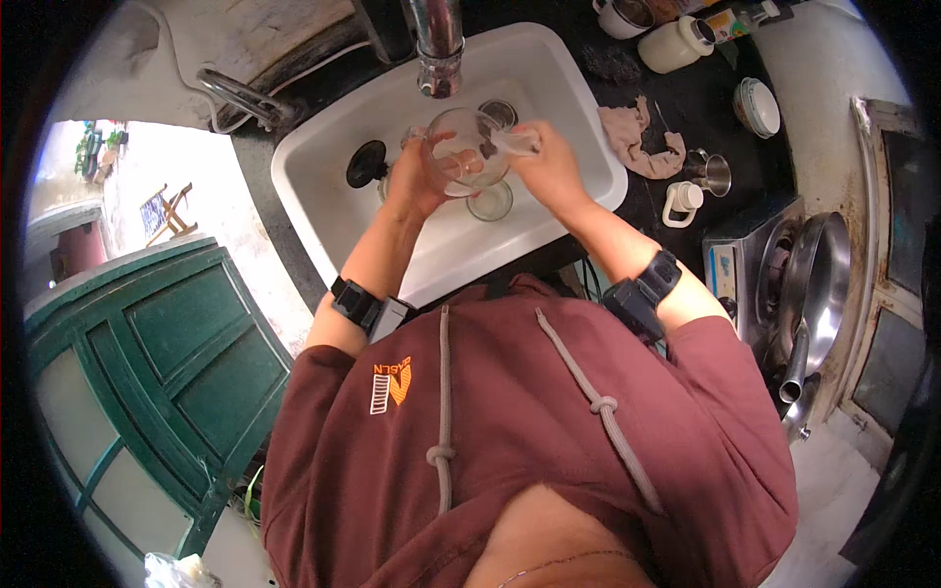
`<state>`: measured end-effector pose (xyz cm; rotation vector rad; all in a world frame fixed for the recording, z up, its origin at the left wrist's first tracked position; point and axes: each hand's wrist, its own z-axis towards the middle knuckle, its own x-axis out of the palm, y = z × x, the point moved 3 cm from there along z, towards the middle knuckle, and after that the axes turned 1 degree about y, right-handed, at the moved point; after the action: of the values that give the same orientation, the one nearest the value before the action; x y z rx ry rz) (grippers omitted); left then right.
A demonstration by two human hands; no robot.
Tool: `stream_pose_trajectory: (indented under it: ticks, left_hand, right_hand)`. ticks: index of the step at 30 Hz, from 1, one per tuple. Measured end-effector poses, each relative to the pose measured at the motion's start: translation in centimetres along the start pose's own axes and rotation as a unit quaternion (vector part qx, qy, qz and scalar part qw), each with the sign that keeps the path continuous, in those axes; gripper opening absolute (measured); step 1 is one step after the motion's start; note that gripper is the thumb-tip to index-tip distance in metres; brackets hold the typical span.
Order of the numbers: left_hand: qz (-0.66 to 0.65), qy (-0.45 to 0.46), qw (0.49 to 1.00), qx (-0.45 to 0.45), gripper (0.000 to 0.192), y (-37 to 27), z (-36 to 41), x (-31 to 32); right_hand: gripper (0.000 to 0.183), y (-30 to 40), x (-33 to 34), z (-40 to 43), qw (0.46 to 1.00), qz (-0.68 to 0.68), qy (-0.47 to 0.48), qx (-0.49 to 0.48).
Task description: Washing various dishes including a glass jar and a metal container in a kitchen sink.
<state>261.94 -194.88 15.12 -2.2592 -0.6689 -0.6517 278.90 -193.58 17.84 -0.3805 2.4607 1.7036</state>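
My left hand (420, 173) grips a clear glass vessel (467, 151) over the white sink (448, 268), its fingers seen through the glass. At the vessel's right side, my right hand (545, 165) is closed on a whitish, translucent piece that is blurred; whether it is a handle or a separate thing I cannot tell. Just below the vessel, a small glass container (491, 202) stands in the sink. A round metal-rimmed piece (498, 114) lies behind it. Left of my left hand is a black round lid (366, 164), with another item partly hidden by that hand.
A metal faucet (439, 70) hangs over the sink's back edge. On the dark counter at right are a crumpled cloth (632, 140), a metal cup (714, 175), a white-handled lid (684, 202), stacked bowls (757, 109) and a cream-coloured jar (673, 45). A large steel pan (816, 294) stands farther right.
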Motion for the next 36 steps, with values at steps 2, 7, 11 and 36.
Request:
stream_pose_trajectory:
  ticks: [2,7,11,36]
  left_hand:
    - [0.012,-0.003,0.998,-0.065,0.049,-0.2,0.1,0.1]
    - [0.154,0.028,0.975,-0.158,0.044,1.0,-0.5,1.2]
    - [0.22,0.052,0.967,-0.116,0.043,1.7,1.6,-2.4]
    - [0.232,0.027,0.967,-0.102,0.041,0.2,0.4,0.5]
  right_hand:
    - [0.02,3.9,-0.9,-1.5,0.912,-0.202,-0.042,-0.355]
    - [0.018,4.1,1.9,-1.8,0.684,-0.381,0.283,-0.555]
    - [0.025,-0.3,2.2,-2.7,0.62,-0.442,0.213,-0.612]
    - [0.016,-0.5,2.7,-4.3,0.738,-0.399,0.09,-0.536]
